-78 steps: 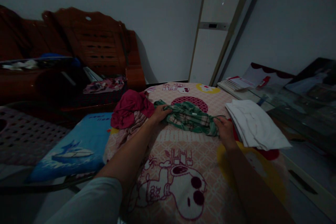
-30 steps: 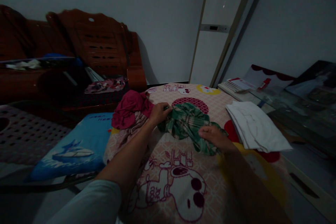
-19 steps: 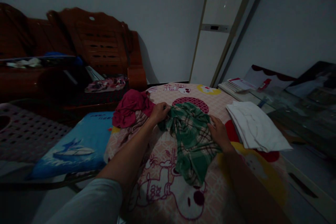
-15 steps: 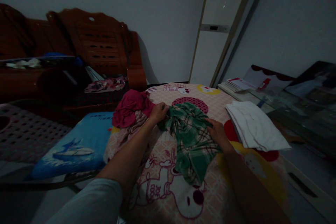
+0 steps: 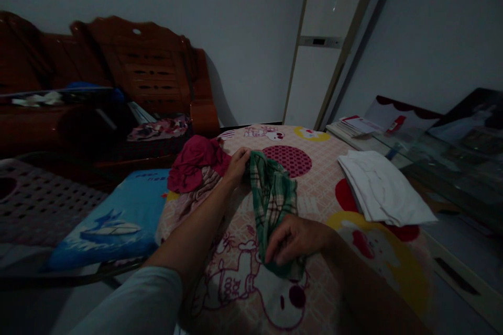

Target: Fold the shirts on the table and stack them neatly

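Note:
A green plaid cloth garment (image 5: 271, 188) lies bunched in a long narrow shape on the patterned bedspread-like cover (image 5: 243, 214). At its far left corner my left hand (image 5: 238, 165) is closed, pinching the fabric between thumb and fingers. Over the near end of the garment is my right hand (image 5: 296, 241), its fingers bent, a little apart and resting on the cloth. Left of my left hand sits a crumpled magenta garment (image 5: 200, 162) with a dull pink striped cloth (image 5: 204, 188) beside it.
A folded white cloth (image 5: 385, 186) lies at the right edge of the cover, beside a glass-topped stand (image 5: 451, 162) with papers (image 5: 357, 126). On the left are a blue cushion (image 5: 118, 217), a chair (image 5: 51, 199) and a wooden bench (image 5: 145, 68). A tall white cabinet-like unit (image 5: 314, 78) stands behind.
My right hand has moved from the garment's right side down and left to its near end. The garment's right part has come over leftward, making it narrower. My left hand keeps its corner.

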Tool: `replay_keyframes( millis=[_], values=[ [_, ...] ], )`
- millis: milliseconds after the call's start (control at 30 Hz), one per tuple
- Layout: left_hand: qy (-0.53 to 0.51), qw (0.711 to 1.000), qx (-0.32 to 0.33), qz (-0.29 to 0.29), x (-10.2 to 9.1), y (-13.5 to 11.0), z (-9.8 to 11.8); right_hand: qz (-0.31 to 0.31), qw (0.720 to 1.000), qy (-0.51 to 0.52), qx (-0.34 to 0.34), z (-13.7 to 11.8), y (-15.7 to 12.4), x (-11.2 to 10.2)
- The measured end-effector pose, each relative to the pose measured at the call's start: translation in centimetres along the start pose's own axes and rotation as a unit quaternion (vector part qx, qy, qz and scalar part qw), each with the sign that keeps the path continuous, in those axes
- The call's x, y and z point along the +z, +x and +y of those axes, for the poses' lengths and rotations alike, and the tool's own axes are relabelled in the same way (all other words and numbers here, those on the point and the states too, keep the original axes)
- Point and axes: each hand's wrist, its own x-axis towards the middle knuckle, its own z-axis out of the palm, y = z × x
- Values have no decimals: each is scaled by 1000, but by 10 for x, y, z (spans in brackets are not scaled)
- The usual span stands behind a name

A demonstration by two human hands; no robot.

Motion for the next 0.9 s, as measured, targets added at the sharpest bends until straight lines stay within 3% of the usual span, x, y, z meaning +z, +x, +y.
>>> replay_keyframes(
  millis=[67,133,167,200,233,333,467,600,733,900],
  values=[
    [-41,999,-28,-21,5,-3,1,169,985,-9,-24,11,3,-7],
    [-59,997,-47,-34,9,-5,3,369,925,-66,-62,28,2,-23],
    [-58,996,-55,-38,11,-6,3,437,886,-124,-88,37,0,-33],
    [-54,996,-61,-39,12,-7,4,460,860,-192,-108,46,-1,-42],
    [-50,996,-66,-41,13,-8,4,460,842,-255,-123,56,-2,-50],
    [-50,996,-67,-42,15,-10,3,407,824,-370,-138,78,4,-66],
    [-40,997,-52,-49,14,-9,-2,407,812,-392,-146,83,20,-67],
    [38,998,-5,-56,8,-3,-9,429,857,-268,-100,56,10,-64],
    [79,997,12,-1,-1,5,-15,464,876,-123,-49,26,-35,-71],
    [77,995,-22,54,-8,12,-22,361,929,-67,51,22,-77,-82]
  ],
)
